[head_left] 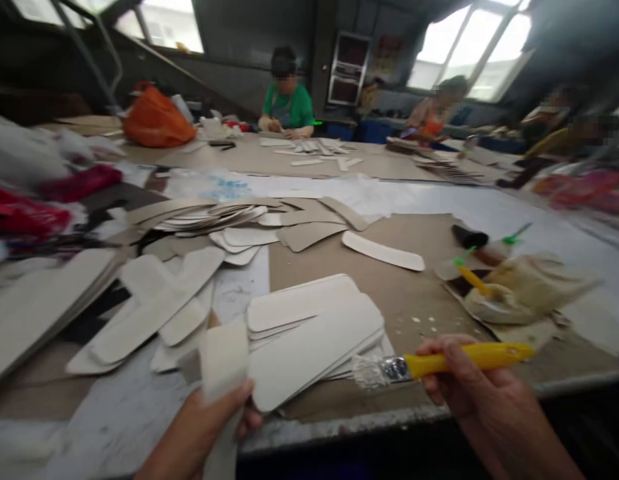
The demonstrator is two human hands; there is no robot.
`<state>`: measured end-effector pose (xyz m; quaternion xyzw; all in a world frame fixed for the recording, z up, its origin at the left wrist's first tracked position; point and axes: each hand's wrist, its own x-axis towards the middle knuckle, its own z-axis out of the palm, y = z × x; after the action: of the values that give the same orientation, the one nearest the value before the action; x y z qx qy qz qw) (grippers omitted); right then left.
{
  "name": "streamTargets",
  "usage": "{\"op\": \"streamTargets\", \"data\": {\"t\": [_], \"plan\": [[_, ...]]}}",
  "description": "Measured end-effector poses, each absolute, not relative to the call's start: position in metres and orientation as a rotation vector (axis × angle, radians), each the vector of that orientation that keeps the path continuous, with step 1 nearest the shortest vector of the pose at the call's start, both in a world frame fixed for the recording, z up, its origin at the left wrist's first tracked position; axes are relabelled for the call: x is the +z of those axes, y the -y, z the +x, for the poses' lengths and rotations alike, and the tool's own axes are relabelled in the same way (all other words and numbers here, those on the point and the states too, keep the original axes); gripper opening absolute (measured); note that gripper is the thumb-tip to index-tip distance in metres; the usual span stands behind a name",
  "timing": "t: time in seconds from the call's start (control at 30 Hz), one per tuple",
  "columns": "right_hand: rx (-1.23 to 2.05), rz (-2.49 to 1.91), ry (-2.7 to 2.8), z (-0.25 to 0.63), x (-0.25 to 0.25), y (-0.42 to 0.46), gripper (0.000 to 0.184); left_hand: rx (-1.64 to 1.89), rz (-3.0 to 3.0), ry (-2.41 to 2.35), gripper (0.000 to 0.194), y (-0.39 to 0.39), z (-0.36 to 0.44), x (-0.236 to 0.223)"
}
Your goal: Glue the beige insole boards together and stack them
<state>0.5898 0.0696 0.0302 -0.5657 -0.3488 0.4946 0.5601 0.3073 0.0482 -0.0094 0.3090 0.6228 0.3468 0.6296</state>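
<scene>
Right hand (472, 383): closed around the yellow handle of one flat brush (432, 363), with a metal ferrule and whitish, clumped bristles; some fingers are hidden behind the handle. The bristles lie at the right edge of the central stack; contact cannot be told. Left hand (204, 420): thumb and fingers pinch one pale, smooth strip (224, 353), its lower end cut off by the bottom edge.

Between the hands, the central stack (314, 353) of flat, round-cornered pieces lies in two overlapping groups; the lower layers are covered and cannot be counted. One slightly curved piece (383, 252) lies apart beyond it on the brown sheet (314, 267) covering part of the tabletop (339, 433). To the right, one second yellow handle (474, 279) leans in a crusted container (496, 307), its lower end hidden. To the left, further pale pieces (159, 300) overlap, some crosswise.

Farther off, one orange bag (156, 119), crumpled, and one person in green (289, 107); figures at the far right are blurred.
</scene>
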Motion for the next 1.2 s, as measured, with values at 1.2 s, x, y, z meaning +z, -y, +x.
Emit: {"op": "streamTargets", "data": {"t": [1.2], "plan": [[1.206, -1.336, 1.447, 0.475, 0.026, -0.085, 0.032, 0.883, 0.771, -1.274, 0.030, -0.045, 0.289, -0.008]]}}
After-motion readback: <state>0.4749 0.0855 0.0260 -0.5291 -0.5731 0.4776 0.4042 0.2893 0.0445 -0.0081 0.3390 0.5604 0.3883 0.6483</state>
